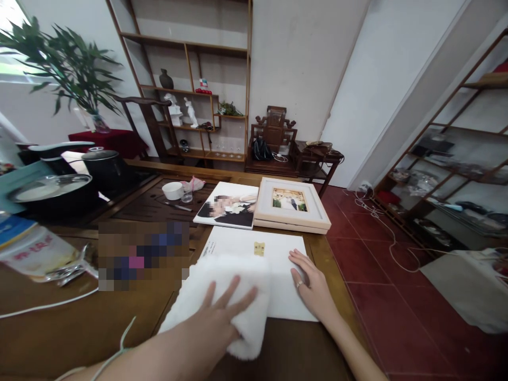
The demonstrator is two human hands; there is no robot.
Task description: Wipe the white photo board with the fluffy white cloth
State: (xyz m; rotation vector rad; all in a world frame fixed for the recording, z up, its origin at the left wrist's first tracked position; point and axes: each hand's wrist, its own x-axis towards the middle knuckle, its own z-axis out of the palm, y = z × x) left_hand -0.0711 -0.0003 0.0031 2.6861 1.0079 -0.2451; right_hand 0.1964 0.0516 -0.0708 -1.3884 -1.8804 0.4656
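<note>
Your left hand [222,320] lies with fingers spread on the fluffy white cloth [194,286], which covers the near left part of the white board [283,288] on the table [301,352]. Your right hand [315,286] rests at the board's right side, fingers slightly apart.

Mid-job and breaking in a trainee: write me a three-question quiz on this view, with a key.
1. Which hand is on the fluffy white cloth?
2. True or false: the right hand, which wears a ring, rests on the white board.
3. Fill in: as the camera sees it, the cream-framed picture lies to the ____ of the unframed portrait print.

Key
1. The left hand, with its fingers spread.
2. True.
3. Right.
</note>
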